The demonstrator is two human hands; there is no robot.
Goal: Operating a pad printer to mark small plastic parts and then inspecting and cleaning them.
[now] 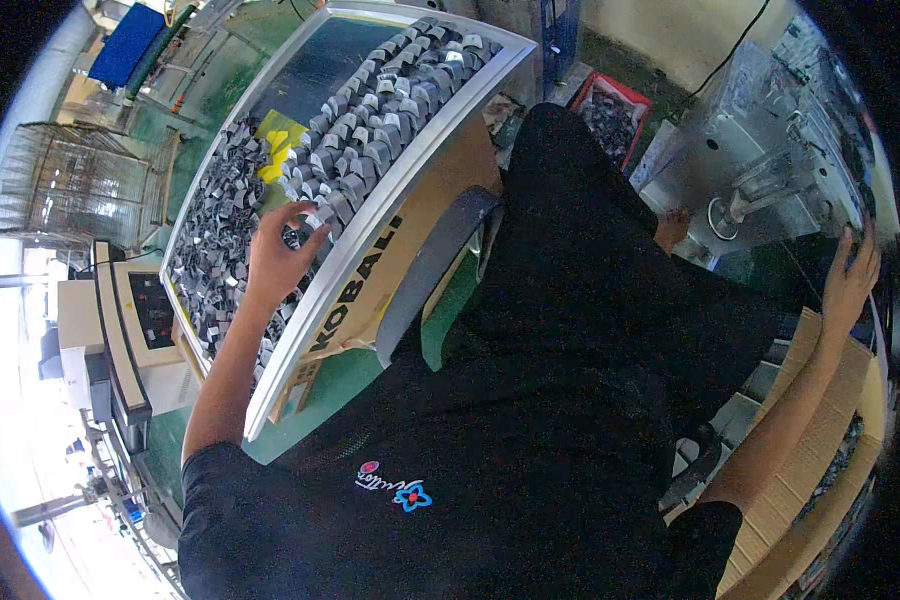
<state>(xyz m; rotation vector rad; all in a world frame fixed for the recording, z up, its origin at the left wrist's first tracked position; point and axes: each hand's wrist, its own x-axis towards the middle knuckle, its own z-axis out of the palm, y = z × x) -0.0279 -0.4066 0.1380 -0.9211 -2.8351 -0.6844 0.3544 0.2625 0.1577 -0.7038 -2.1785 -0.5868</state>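
Note:
My left hand [282, 250] curls over the pale-framed tray [495, 75], thumb and forefinger around a light grey piece among curved rows of grey parts [380, 110]. Darker small pieces [228, 200] lie heaped in the tray's left half, beside yellow sheet material [278, 145]. My right hand [850, 268] is stretched out at the edge of a metal machine [830, 150] on the right, fingers long and slightly apart; what lies under the fingertips is unclear.
A cardboard box [440, 160] is under the tray. An open carton [780, 400] stands at lower right, a red bin of parts [610, 120] behind my leg. At left are a wire cage [75, 185], a blue board [125, 45] and a control panel [152, 305].

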